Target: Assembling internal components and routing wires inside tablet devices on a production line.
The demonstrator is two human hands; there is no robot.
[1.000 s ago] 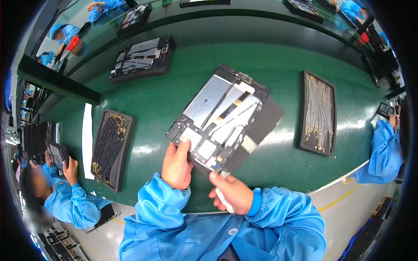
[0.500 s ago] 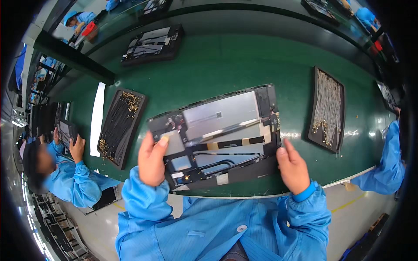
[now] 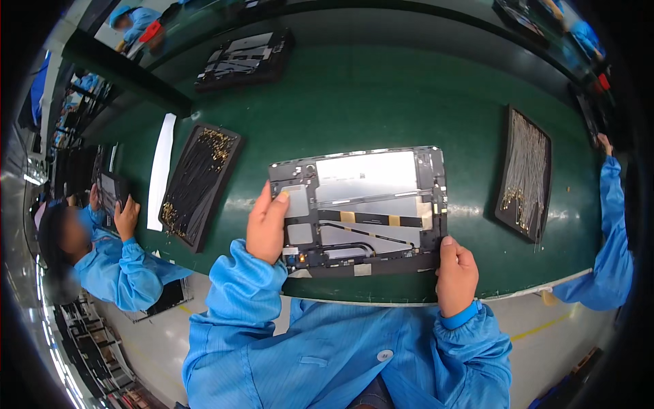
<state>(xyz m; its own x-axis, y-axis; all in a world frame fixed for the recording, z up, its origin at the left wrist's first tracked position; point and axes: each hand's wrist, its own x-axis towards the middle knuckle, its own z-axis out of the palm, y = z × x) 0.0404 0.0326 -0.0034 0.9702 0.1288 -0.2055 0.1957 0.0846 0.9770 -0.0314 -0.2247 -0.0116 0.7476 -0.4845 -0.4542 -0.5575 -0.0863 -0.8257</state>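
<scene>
An opened tablet point(image 3: 368, 174), its inner boards, ribbon cables and silvery plates showing, is held above the near edge of the bench. My left hand point(image 3: 267, 225) grips its left side, thumb on top over a grey plate. At the lower right corner my right hand point(image 3: 457, 276) pinches the edge, with the fingers partly hidden beneath. A black foam tray or pad shows along the tablet's near edge; whether it is held with the tablet I cannot tell.
To the left stands a tray of black cables point(image 3: 199, 180), beside a white strip point(image 3: 161, 174). A tray of grey cables point(image 3: 523, 174) is at the right. Another opened tablet point(image 3: 244, 58) lies on a black tray at the back. Co-workers sit on both sides of the green bench point(image 3: 381, 102).
The tablet has turned to lie nearly level across the view and shifted slightly right, with both hands still gripping it. The co-worker's arm at the right has stretched farther up the bench.
</scene>
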